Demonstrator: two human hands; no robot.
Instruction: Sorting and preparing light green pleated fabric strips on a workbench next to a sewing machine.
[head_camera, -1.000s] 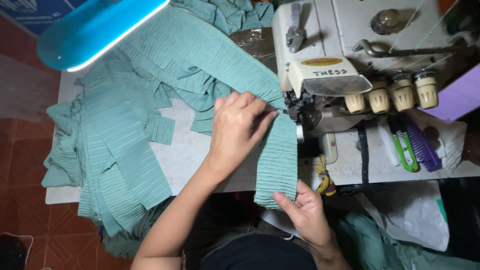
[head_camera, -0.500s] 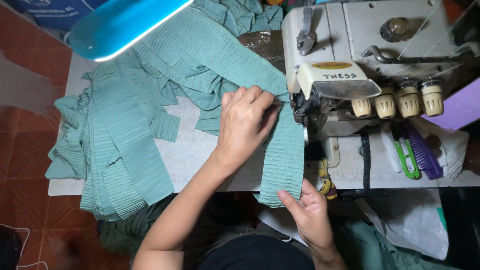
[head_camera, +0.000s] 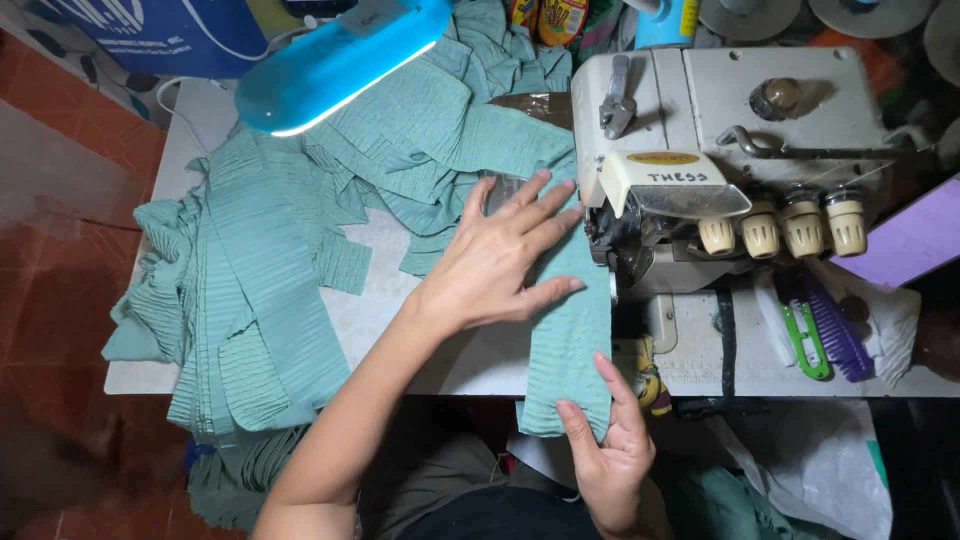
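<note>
- A green pleated fabric strip (head_camera: 570, 330) is laid on the white worktop (head_camera: 450, 350), just left of the overlock sewing machine (head_camera: 720, 150), with its lower end hanging over the worktop's front edge.
- The left hand (head_camera: 500, 255) is pressed flat on the strip just left of the machine, palm down, fingers spread apart and pointing toward the machine's needle area; nothing is clamped in it.
- The right hand (head_camera: 610, 450) is placed below and slightly left of the machine, in front of the worktop's edge; the strip's hanging end is pinched between its thumb and fingers.
- A heap of green pleated fabric pieces (head_camera: 250, 290) is spread well to the left of the machine, with some pieces draped over the worktop's left and front edges.
- More of the same green fabric (head_camera: 450, 130) is piled just left of the machine's top end.
- A blue lamp head (head_camera: 340, 60) is seen up and to the left of the machine, over the fabric.
- Four cream tension knobs (head_camera: 780, 230) are lined along the machine's front.
- A green-handled tool (head_camera: 805, 340) and a purple comb (head_camera: 838, 335) are laid just below the knobs, on the machine's base.
</note>
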